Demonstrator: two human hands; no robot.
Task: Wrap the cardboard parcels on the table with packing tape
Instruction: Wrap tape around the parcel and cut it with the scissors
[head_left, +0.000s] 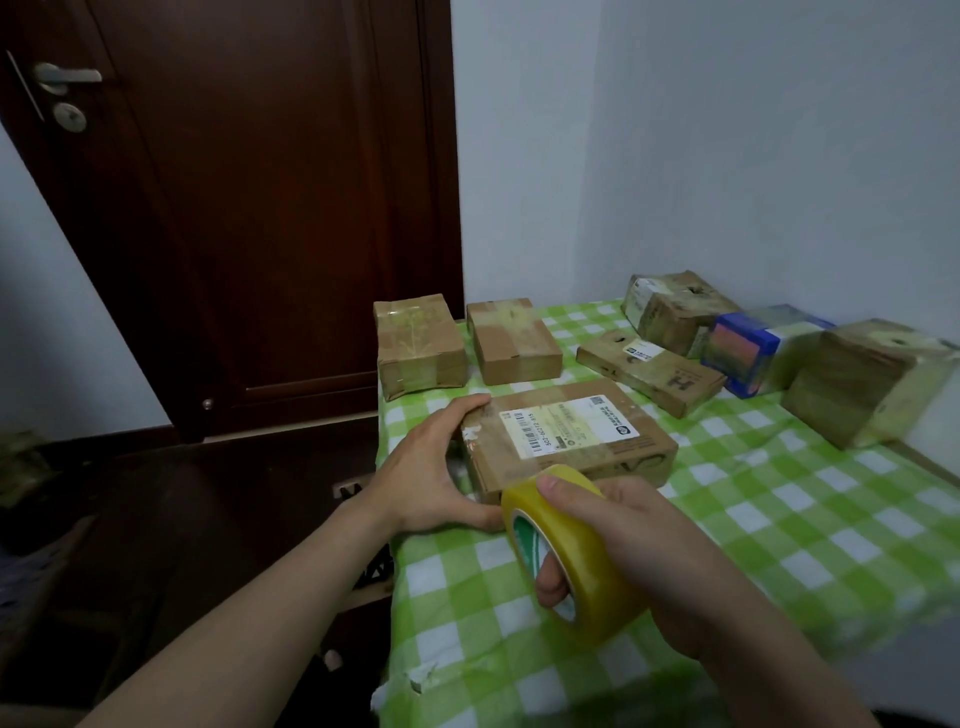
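Gripping glossy yellow tape roll (602, 582), labelled brown parcel (571, 434)

the tape roll (571, 556) is glossy, yellowish see-through plastic. the flat parcel (582, 467) is matt brown cardboard with a smooth white paper label (571, 426) and a shiny tape patch at one corner. the far-left parcel (421, 345) gleams under clear tape. the tablecloth (779, 525) looks thin and smooth. the door (260, 208) is dark satin wood with a brushed metal handle (65, 77).
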